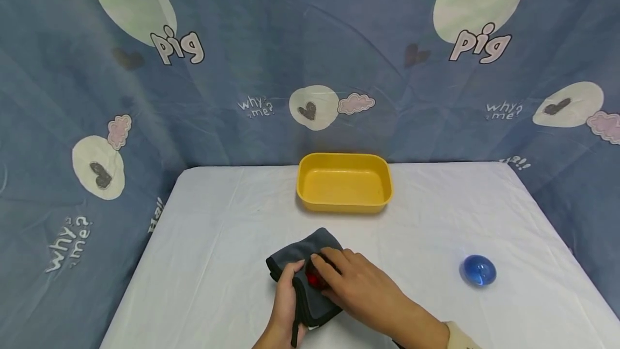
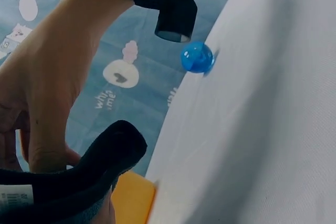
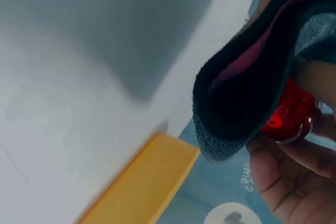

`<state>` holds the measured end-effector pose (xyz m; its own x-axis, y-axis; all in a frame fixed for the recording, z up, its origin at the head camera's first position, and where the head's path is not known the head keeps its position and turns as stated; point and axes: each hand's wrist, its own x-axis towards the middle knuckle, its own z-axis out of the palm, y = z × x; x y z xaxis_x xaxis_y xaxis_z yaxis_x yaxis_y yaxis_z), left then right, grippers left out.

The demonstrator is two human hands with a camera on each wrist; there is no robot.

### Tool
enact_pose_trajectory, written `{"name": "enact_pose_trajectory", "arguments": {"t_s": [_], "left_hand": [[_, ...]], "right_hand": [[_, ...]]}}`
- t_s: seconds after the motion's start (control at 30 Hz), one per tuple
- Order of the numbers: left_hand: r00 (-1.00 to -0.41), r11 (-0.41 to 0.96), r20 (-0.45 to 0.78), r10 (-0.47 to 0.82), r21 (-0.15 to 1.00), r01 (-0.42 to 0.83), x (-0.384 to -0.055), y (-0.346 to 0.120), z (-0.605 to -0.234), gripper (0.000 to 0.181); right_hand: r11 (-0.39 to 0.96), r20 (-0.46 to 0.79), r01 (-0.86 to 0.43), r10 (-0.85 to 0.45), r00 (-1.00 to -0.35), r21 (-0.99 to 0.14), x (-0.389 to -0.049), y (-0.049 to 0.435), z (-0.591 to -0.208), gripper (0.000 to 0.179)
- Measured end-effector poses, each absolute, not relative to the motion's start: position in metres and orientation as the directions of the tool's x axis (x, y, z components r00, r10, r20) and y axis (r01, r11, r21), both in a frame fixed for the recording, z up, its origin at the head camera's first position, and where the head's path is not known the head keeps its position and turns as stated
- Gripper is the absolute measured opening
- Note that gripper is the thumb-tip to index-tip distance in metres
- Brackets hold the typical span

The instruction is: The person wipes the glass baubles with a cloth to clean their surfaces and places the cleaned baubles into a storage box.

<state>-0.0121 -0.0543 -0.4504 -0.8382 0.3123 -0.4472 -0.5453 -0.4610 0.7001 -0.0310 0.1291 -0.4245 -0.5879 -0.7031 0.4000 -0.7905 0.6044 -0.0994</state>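
A folded dark grey cloth (image 1: 296, 255) with black edging is gripped by my left hand (image 1: 283, 308), thumb on its upper face. Over the cloth, my right hand (image 1: 365, 291) holds a shiny, clear red ball (image 1: 315, 280) against it, fingers curled over the top. The ball (image 3: 286, 116) shows between fingers and cloth in the right wrist view, where a pink-red layer lines the fold. Cloth and hands are raised above the white table, and a shadow falls below. My right fingers hide much of the ball.
A yellow rectangular tray (image 1: 344, 207) stands at the table's far edge, just beyond the cloth. To the right lies a clear blue ball (image 1: 479, 271) on the white tabletop (image 1: 213, 263). A blue printed curtain (image 1: 232, 58) surrounds the back and sides.
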Motion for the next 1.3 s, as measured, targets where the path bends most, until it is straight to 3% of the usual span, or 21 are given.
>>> {"name": "enact_pose_trajectory", "arguments": {"t_s": [0.17,0.4,0.6,0.7,0.87,1.0,1.13,1.3], "left_hand": [[-0.831,-0.446,-0.464,0.306,0.702,-0.556,-0.013,-0.054,-0.448,0.069],[-0.827,-0.453,-0.466,0.314,0.692,-0.562,-0.016,-0.053,-0.444,0.063],[-0.825,-0.446,-0.474,0.308,0.694,-0.565,-0.016,-0.053,-0.445,0.063],[-0.828,-0.449,-0.47,0.307,0.695,-0.561,-0.017,-0.054,-0.446,0.066],[-0.848,-0.475,-0.445,0.287,0.703,-0.529,-0.02,-0.056,-0.447,0.067],[-0.87,-0.496,-0.42,0.257,0.716,-0.492,-0.023,-0.057,-0.445,0.065],[-0.875,-0.501,-0.416,0.247,0.719,-0.482,-0.024,-0.055,-0.446,0.065],[-0.865,-0.482,-0.432,0.255,0.719,-0.501,-0.022,-0.053,-0.449,0.066]], "right_hand": [[0.614,0.445,-0.773,-0.655,-0.611,-0.159,-0.037,0.129,-0.427,0.063],[0.722,0.51,-0.657,-0.49,-0.707,-0.217,-0.043,0.121,-0.435,0.051],[0.802,0.353,-0.463,-0.338,-0.872,-0.376,-0.044,0.113,-0.436,0.053],[0.81,0.266,-0.397,-0.306,-0.914,-0.431,-0.044,0.113,-0.433,0.055],[0.788,0.309,-0.487,-0.389,-0.868,-0.377,-0.04,0.119,-0.43,0.056],[0.725,0.404,-0.64,-0.521,-0.752,-0.256,-0.035,0.12,-0.43,0.07],[0.674,0.462,-0.717,-0.585,-0.666,-0.18,-0.034,0.113,-0.434,0.07],[0.693,0.481,-0.687,-0.536,-0.694,-0.219,-0.035,0.109,-0.438,0.066]]}}
